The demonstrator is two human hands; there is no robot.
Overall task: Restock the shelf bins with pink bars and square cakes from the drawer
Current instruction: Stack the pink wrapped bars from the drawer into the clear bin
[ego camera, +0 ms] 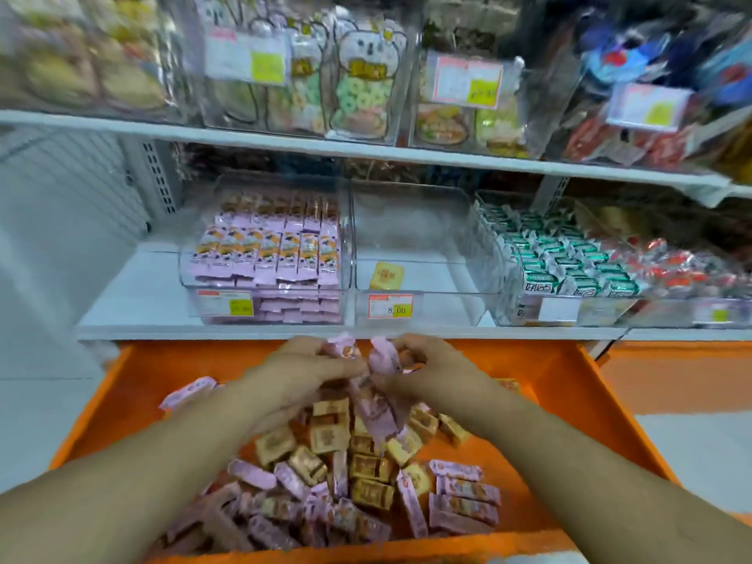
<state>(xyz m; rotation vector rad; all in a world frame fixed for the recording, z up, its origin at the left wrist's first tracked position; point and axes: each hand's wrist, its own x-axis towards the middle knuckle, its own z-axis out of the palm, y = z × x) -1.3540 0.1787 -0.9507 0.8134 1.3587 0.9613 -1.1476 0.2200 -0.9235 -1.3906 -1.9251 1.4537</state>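
An open orange drawer (569, 400) holds a heap of pink bars (464, 502) and yellow-brown square cakes (325, 437). Over its far end, my left hand (301, 368) and my right hand (423, 364) both grip a bunch of pink bars (378, 396), some hanging down between them. On the shelf above, the left clear bin (268, 254) is packed with rows of pink bars. The middle clear bin (407, 238) holds a single yellow square cake (386, 275).
A third clear bin (569, 258) to the right holds green and red wrapped sweets. The upper shelf (366, 150) carries clear bins of snack bags with price tags. White floor lies to the left, orange base and floor to the right.
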